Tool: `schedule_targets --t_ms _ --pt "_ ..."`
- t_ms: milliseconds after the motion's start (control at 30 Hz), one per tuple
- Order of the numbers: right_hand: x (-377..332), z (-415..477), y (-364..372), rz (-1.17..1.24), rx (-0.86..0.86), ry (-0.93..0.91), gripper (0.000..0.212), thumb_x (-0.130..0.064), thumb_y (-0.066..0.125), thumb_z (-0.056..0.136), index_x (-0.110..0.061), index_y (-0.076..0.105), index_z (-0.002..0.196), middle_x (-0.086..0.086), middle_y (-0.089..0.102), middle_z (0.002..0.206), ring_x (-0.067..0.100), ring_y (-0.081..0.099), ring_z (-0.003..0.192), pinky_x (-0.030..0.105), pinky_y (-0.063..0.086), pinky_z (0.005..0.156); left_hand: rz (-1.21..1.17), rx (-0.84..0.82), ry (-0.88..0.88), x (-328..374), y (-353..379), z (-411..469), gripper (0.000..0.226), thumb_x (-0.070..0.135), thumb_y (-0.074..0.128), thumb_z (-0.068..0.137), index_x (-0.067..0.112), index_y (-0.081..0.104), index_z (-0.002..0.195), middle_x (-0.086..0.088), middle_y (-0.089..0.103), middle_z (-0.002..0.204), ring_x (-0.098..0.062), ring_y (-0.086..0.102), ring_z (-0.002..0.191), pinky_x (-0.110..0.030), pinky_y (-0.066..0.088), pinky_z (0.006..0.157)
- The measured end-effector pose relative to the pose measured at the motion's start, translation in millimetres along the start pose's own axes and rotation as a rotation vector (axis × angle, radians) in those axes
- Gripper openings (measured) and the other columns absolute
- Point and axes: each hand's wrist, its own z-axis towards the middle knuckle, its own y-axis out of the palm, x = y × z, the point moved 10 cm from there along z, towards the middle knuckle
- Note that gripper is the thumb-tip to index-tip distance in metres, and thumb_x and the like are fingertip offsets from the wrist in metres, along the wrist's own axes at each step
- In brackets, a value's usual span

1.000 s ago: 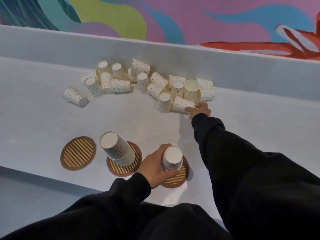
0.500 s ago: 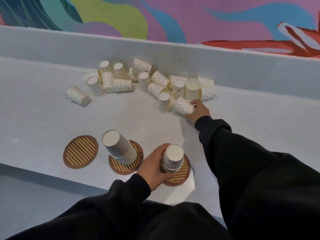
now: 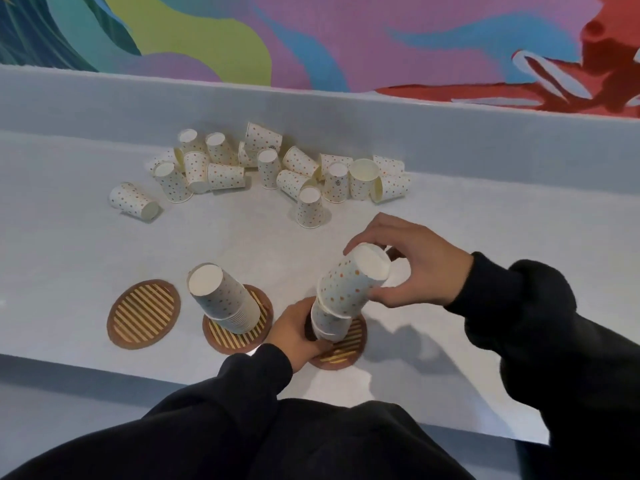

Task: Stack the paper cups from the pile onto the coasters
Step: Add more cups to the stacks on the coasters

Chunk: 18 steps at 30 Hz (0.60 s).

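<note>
Right hand (image 3: 420, 271) is back from the pile (image 3: 277, 168), where it was reaching 0.5 s ago. Its grip is now closed on 1 dotted cup (image 3: 349, 282), held upside down and tilted. The cup's mouth sits just over the top of the short stack (image 3: 329, 323) on the right coaster (image 3: 349, 351); not yet seated square.

Left hand (image 3: 294, 330) stays at that stack's base, grip wrapped around the lower cups, steadying them as before.

Middle coaster (image 3: 239, 336) carries a taller stack (image 3: 221, 299), leaning left. Left coaster (image 3: 143, 313) bare.

Pile at the back of the bench (image 3: 86, 254) looks 1 cup fewer at its near right edge; about 20 left, some on their sides, some inverted, 1 lying apart at left.

Judgement: placing step under way. The cup needs levelling before pressing down. Task is well short of done.
</note>
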Motion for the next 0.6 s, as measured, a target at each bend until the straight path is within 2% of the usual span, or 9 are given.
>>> schedule_targets --t_ms 100,167,233,333,400,500,600 --pt "13.6 5.6 46.7 -0.079 -0.081 0.003 0.058 -0.039 0.079 0.064 -0.03 0.067 0.12 -0.011 0.053 0.108 0.007 0.058 0.097 0.019 0.049 0.084 0.032 0.023 -0.007 1.3 2.3 -0.8 0.068 0.039 0.091 0.073 0.048 0.049 0.125 0.022 0.061 0.123 -0.009 0.062 0.115 -0.033 0.052 0.103" --pt "33.0 8.0 73.5 -0.089 -0.113 0.056 0.058 -0.034 0.085 0.068 -0.027 0.066 0.122 -0.009 0.051 0.11 0.005 0.055 0.096 0.012 0.043 0.084 0.036 0.032 -0.021 0.6 3.6 0.4 0.073 0.041 0.092 0.071 0.046 0.051 0.131 0.016 0.064 0.13 -0.014 0.062 0.12 -0.04 0.051 0.106" --pt "53.7 8.0 92.6 -0.07 -0.122 0.111 0.062 -0.031 0.088 0.069 -0.024 0.064 0.126 -0.007 0.051 0.115 0.006 0.053 0.099 0.009 0.039 0.084 0.048 0.028 -0.018 -0.5 4.9 0.7 0.076 0.039 0.092 0.072 0.04 0.051 0.136 0.012 0.063 0.134 -0.015 0.06 0.122 -0.04 0.05 0.108" --pt "83.6 3.5 114.7 -0.027 -0.145 0.21 0.07 -0.034 0.085 0.066 -0.023 0.059 0.13 -0.005 0.055 0.122 0.013 0.056 0.107 0.019 0.044 0.091 0.075 0.023 -0.039 -4.1 4.7 -0.8 0.079 0.035 0.09 0.074 0.036 0.049 0.141 0.01 0.059 0.138 -0.018 0.058 0.126 -0.042 0.048 0.111" --pt "99.2 -2.7 121.2 0.046 -0.117 0.274 0.075 -0.04 0.081 0.064 -0.03 0.056 0.134 -0.009 0.06 0.127 0.014 0.058 0.111 0.024 0.046 0.091 0.083 0.015 -0.058 -6.4 6.6 -1.5 0.079 0.036 0.089 0.076 0.037 0.047 0.143 0.01 0.058 0.141 -0.018 0.057 0.128 -0.043 0.048 0.112" --pt "109.0 -6.7 124.8 0.093 -0.097 0.298 0.076 -0.03 0.086 0.071 -0.036 0.053 0.139 -0.014 0.06 0.133 0.011 0.057 0.117 0.017 0.043 0.089 0.085 0.013 -0.068 -5.6 6.4 -1.6 0.077 0.036 0.088 0.078 0.036 0.047 0.144 0.009 0.058 0.142 -0.017 0.056 0.129 -0.04 0.046 0.113" --pt "111.3 -4.2 124.2 0.074 -0.11 0.301 0.077 -0.025 0.086 0.074 -0.034 0.051 0.142 -0.013 0.06 0.136 0.009 0.055 0.118 0.006 0.037 0.086 0.078 -0.017 -0.056 -2.0 5.1 0.0 0.072 0.023 0.084 0.083 0.03 0.048 0.145 0.005 0.058 0.143 -0.019 0.055 0.131 -0.035 0.045 0.111"
